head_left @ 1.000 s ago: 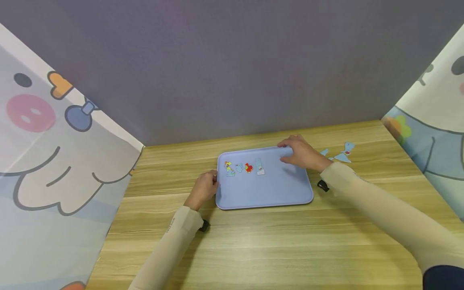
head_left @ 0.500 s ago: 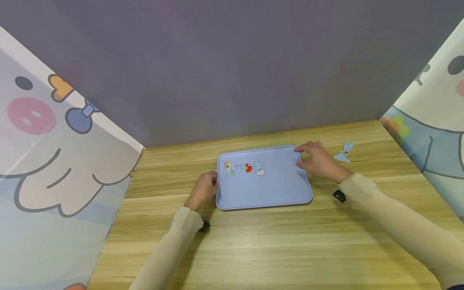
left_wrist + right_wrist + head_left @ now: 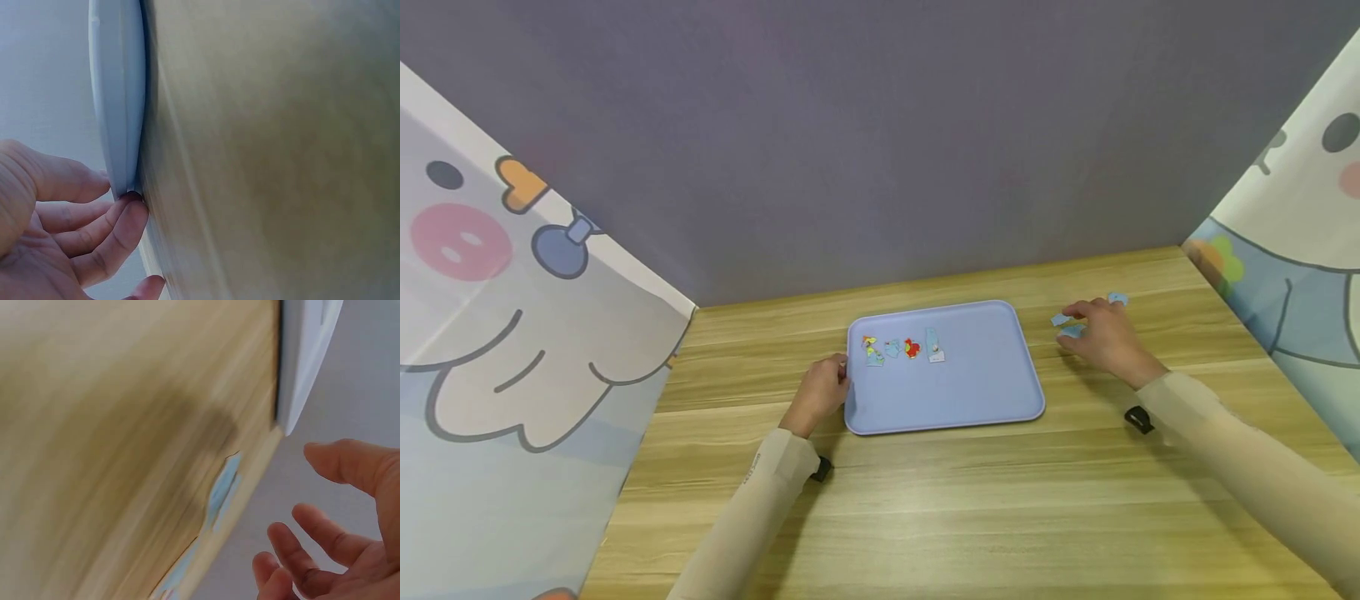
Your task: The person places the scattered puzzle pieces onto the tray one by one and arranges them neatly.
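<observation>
A pale blue tray (image 3: 970, 383) lies on the wooden table, with several small flat puzzle-like pieces in a row on its left half, among them a red one (image 3: 912, 348). At the tray's left edge, my left hand (image 3: 822, 387) pinches the rim between thumb and fingers; the left wrist view shows this hold up close. My right hand (image 3: 1107, 340) hovers to the right of the tray, fingers spread and holding nothing. Beneath it are light-blue flat pieces (image 3: 222, 492) on the table, partly hidden by the hand in the head view.
The wooden table (image 3: 925, 508) meets a grey padded wall (image 3: 887, 150) at the back. Panels with cartoon prints stand on the left (image 3: 550, 350) and right (image 3: 1311, 275). One light-blue piece (image 3: 1118, 298) lies just beyond the right hand.
My right hand has moved right, from the tray's upper right corner to over the loose light-blue pieces. The left hand stays at the tray's left rim, and the tray stands where it was.
</observation>
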A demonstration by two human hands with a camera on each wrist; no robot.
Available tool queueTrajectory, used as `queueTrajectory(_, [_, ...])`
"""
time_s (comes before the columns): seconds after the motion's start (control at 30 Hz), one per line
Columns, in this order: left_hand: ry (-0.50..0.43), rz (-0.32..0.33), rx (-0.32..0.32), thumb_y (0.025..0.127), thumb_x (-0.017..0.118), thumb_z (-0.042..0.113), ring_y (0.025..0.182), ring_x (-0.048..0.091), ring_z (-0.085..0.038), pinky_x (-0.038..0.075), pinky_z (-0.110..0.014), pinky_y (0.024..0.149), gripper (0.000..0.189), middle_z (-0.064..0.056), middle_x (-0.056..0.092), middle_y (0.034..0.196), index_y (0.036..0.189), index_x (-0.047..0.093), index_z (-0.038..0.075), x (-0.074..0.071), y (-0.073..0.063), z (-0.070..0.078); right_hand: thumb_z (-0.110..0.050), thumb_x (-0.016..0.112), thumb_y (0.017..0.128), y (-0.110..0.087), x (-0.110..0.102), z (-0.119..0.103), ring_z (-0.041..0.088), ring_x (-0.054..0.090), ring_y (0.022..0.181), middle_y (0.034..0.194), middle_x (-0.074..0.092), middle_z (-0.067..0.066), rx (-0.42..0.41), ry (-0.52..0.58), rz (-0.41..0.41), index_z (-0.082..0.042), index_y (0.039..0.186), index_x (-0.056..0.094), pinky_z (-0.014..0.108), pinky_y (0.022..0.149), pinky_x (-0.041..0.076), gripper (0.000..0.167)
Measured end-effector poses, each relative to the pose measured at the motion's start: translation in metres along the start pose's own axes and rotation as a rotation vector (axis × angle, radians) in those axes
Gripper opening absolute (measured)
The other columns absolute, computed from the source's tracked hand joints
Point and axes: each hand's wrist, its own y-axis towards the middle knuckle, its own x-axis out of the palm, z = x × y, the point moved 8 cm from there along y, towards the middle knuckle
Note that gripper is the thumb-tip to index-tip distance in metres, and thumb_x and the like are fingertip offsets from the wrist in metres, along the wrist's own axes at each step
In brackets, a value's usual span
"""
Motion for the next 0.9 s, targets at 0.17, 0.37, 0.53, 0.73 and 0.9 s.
queueTrajectory(0.17, [-0.008, 0.002, -0.001, 0.086, 0.064, 0.002, 0.071, 0.056, -0.018, 0.048, -0.031, 0.062, 0.024, -0.007, 0.062, 0.082, 0.11, 0.062, -0.001, -0.001, 0.0, 0.0, -0.009, 0.072, 0.079, -0.003, 0.0, 0.007, 0.047, 0.046, 0.102, 0.107, 0.056, 0.033, -0.007, -0.032, -0.012, 0.014, 0.111, 0.058, 0.059, 0.097, 0.019, 0.042])
queueTrajectory(0.37, [-0.012, -0.001, -0.004, 0.086, 0.064, 0.002, 0.07, 0.056, -0.017, 0.048, -0.029, 0.06, 0.026, -0.008, 0.063, 0.084, 0.112, 0.061, -0.003, -0.001, 0.0, -0.001, -0.014, 0.072, 0.081, -0.005, 0.006, 0.017, 0.046, 0.043, 0.104, 0.109, 0.054, 0.034, 0.04, -0.046, -0.07, 0.013, 0.117, 0.056, 0.056, 0.091, 0.026, 0.049])
queueTrajectory(0.53, [-0.003, -0.007, -0.018, 0.086, 0.063, 0.003, 0.072, 0.057, -0.018, 0.048, -0.029, 0.061, 0.029, -0.009, 0.062, 0.085, 0.114, 0.06, -0.003, 0.0, -0.001, -0.002, -0.021, 0.073, 0.081, -0.004, 0.011, 0.021, 0.046, 0.044, 0.104, 0.109, 0.054, 0.035, 0.047, -0.083, -0.094, 0.014, 0.118, 0.054, 0.055, 0.093, 0.024, 0.055])
queueTrajectory(0.73, [-0.004, -0.014, -0.032, 0.087, 0.063, 0.004, 0.077, 0.058, -0.02, 0.05, -0.032, 0.066, 0.036, -0.011, 0.064, 0.091, 0.121, 0.058, -0.005, 0.001, -0.001, -0.002, -0.021, 0.074, 0.079, -0.003, 0.014, 0.022, 0.045, 0.046, 0.101, 0.107, 0.055, 0.034, 0.039, -0.089, -0.078, 0.015, 0.115, 0.056, 0.053, 0.09, 0.025, 0.053])
queueTrajectory(0.9, [0.001, -0.01, -0.026, 0.087, 0.064, 0.004, 0.075, 0.058, -0.019, 0.049, -0.032, 0.064, 0.034, -0.01, 0.063, 0.088, 0.119, 0.059, -0.004, 0.001, -0.001, -0.002, -0.018, 0.074, 0.078, -0.003, 0.016, 0.024, 0.045, 0.046, 0.101, 0.107, 0.055, 0.033, 0.026, -0.074, -0.076, 0.015, 0.113, 0.057, 0.053, 0.091, 0.024, 0.05])
